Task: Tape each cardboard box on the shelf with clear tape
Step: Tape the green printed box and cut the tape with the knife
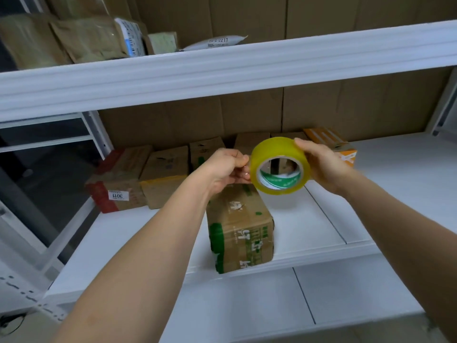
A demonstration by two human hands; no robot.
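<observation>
A yellowish roll of clear tape [279, 154] is held up in the air above the white shelf [309, 219]. My right hand [324, 167] grips the roll's right side. My left hand [227, 170] pinches at the roll's left edge with fingers closed; the tape end itself is too small to make out. Below the hands a brown cardboard box with green print [241, 229] stands alone near the shelf's front edge. Behind it a row of several cardboard boxes [165, 169] lines the back of the shelf, partly hidden by my hands.
An orange-and-white box [346, 149] sits at the right end of the row, a red-printed box with a white label [116, 191] at the left end. The upper shelf [222, 68] holds padded mailers and parcels [81, 38]. A lower shelf board [272, 305] lies in front.
</observation>
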